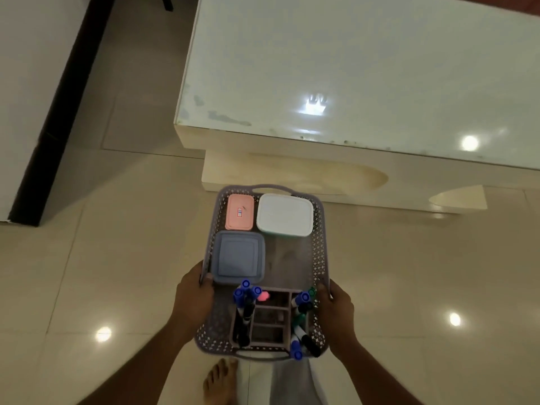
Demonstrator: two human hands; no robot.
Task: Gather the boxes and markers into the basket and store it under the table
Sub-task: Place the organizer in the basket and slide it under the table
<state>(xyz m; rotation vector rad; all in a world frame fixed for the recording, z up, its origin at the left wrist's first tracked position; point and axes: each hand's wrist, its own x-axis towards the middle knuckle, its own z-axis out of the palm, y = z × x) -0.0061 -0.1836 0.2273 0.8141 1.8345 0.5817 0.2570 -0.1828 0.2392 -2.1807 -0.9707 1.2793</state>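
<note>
I hold a grey perforated basket [319, 252] in the air over the floor, in front of the white table [365, 68]. My left hand [194, 296] grips its left rim and my right hand [336, 311] grips its right rim. Inside lie a pink box [239, 212], a white box [285, 214] and a blue box [239, 257]. At the basket's near end stands a compartment organiser [270, 323] with blue-capped markers [245, 296] on its left and blue, green and black markers [302, 323] on its right.
The table's glossy top [380, 83] reflects lights; its cream base [292, 176] has curved cut-outs low down. A dark-edged white panel [43, 112] stands at the left. My bare foot [219, 381] rests on the tiled floor [117, 258].
</note>
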